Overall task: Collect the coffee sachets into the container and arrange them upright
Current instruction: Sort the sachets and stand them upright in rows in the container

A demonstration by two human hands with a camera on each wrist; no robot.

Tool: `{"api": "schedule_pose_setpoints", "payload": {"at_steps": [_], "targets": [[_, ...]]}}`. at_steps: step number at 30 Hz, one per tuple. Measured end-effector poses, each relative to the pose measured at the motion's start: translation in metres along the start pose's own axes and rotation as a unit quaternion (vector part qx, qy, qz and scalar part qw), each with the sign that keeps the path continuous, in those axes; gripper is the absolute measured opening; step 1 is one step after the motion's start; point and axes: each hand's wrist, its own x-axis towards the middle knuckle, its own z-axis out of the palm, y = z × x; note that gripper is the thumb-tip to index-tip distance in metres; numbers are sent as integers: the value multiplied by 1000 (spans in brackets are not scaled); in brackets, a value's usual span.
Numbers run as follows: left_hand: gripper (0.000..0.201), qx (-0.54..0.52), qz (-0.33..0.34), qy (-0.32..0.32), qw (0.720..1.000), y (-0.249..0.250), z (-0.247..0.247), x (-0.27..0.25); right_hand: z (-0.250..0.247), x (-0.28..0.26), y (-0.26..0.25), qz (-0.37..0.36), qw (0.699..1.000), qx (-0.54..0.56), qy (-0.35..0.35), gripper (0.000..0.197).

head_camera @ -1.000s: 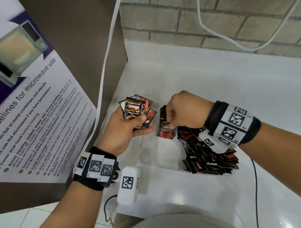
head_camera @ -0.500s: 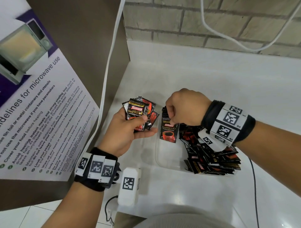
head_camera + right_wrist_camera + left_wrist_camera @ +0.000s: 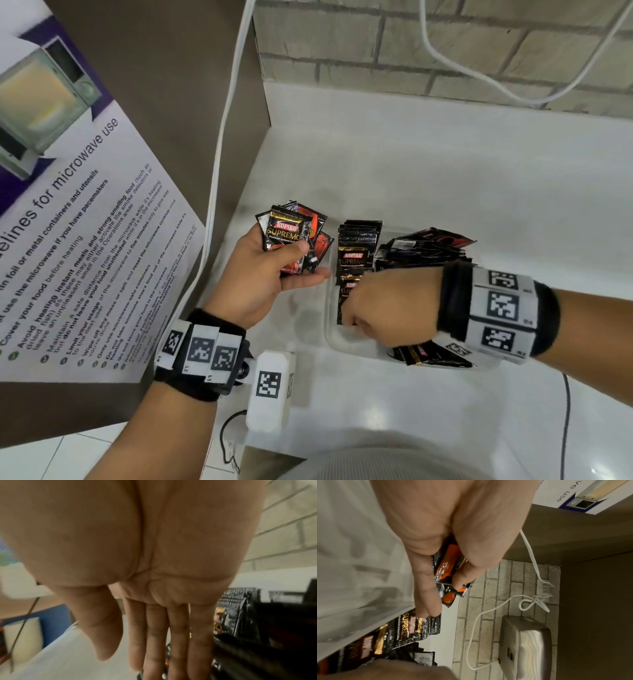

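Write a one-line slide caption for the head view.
Left hand grips a fan of coffee sachets while the right hand reaches among sachets standing in the clear container.

"KOPIKO SUPREMO" on sachets [image 3: 287,236]; poster [image 3: 68,219] partly "microwave use"

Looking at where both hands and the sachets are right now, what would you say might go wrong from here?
1. The upright row of sachets has only the right hand at its near end; if the hand leaves, the row may topple.
2. The loose pile leans beside that row in the clear container and could slide into it.
3. The left hand holds a fanned bunch of sachets under one thumb, so some might slip out.
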Motion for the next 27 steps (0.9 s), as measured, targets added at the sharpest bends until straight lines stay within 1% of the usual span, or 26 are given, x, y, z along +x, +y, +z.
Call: {"api": "schedule_pose_setpoints", "payload": {"at_steps": [1, 3, 7, 11, 13, 15, 17, 18, 20, 24, 27], "targets": [[35, 2, 0, -1, 1000, 0, 0, 0, 5, 2, -2, 0, 1000, -19, -16, 20], [34, 4, -1, -3, 1000, 0, 1, 0, 10, 4, -4, 2, 999, -50, -16, 24], [33, 5, 0, -3, 1000, 0, 2, 0, 9, 3, -1, 21, 995, -88, 40, 41], [34, 8, -3, -3, 1000, -1, 2, 0, 11, 1, -2, 40, 992, -86, 78, 54], [34, 10, -4, -3, 1000, -1, 2, 1, 10, 2, -5, 29, 993, -74, 82, 48], [34, 11, -3, -4, 1000, -1, 1, 1, 9, 3, -7, 17, 998, -49, 41, 36], [34, 12, -2, -5, 1000, -1, 1, 2, 10, 4, -9, 15, 999, -40, -7, 33], [34, 13, -2, -6, 1000, -1, 1, 2, 11, 4, -9, 18, 999, -49, -15, 33], [33, 13, -1, -7, 1000, -1, 1, 2, 13, 4, -8, 25, 997, -70, -1, 35], [34, 10, 0, -6, 1000, 0, 1, 1, 12, 4, -5, 38, 996, -67, 42, 40], [35, 11, 1, -5, 1000, 0, 1, 1, 12, 4, -5, 52, 994, -75, 55, 50]]}}
